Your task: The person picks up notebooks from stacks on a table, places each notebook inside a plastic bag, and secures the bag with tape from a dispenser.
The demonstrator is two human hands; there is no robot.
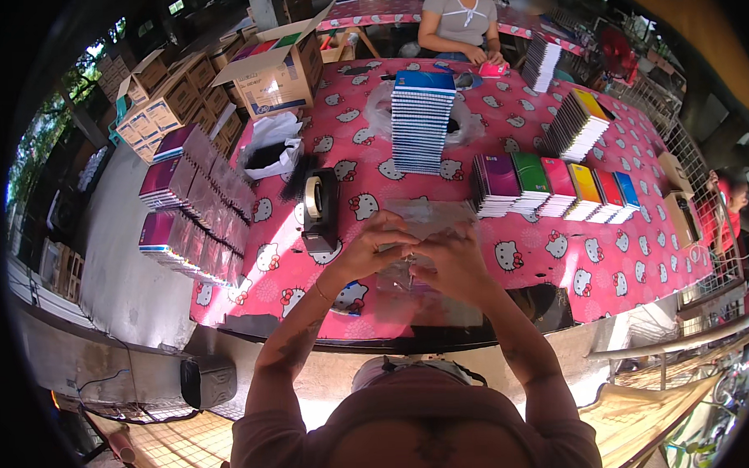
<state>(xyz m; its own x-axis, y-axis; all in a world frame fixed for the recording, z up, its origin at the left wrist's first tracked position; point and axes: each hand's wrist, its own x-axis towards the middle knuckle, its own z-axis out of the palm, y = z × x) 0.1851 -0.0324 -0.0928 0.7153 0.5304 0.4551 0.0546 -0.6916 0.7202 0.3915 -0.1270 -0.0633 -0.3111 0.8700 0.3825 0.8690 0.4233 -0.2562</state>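
Note:
My left hand (376, 244) and my right hand (455, 257) meet over the near middle of the table. Both have their fingers bent in and pinched on a thin clear plastic bag (399, 276). Just beyond the fingers, another sheet of clear plastic (440, 211) lies flat on the cloth. A black tape dispenser (323, 223) with a roll of tape stands beside my left hand. Under my left wrist shows part of a small blue and white item (352, 297), its kind unclear. To the right of my right hand stand short stacks of spiral notebooks (498, 180) in several colours.
A tall blue notebook stack (422, 121) rises mid-table. Bagged purple notebooks (196, 195) fill the left edge. A white plastic bag (272, 147) and an open carton (282, 80) stand behind them. Across the pink tablecloth (525, 291), a person (462, 25) handles a pink item.

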